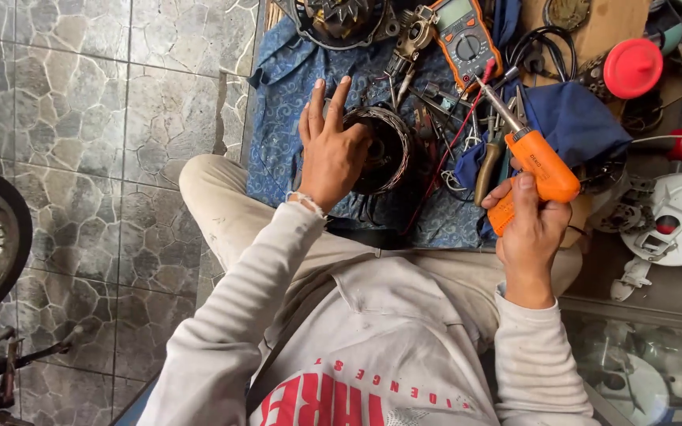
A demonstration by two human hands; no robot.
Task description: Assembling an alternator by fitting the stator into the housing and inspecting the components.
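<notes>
White sweatshirt sleeves lowest in frame, right hand (532, 229) closed around orange soldering gun (532, 170), tip up-left near multimeter (467, 35), left hand (331, 150) fingers spread, resting on copper-wound stator coil (388, 150), coil on blue patterned cloth (294, 71), pliers (489, 154) just beside.

Two hands are showing: the left hand (331, 150) and the right hand (532, 229). One orange soldering gun (537, 167), one wire-wound stator (387, 148), one multimeter (466, 38), one red cap (632, 68) and one patterned blue cloth (286, 102) are lying in view.
</notes>
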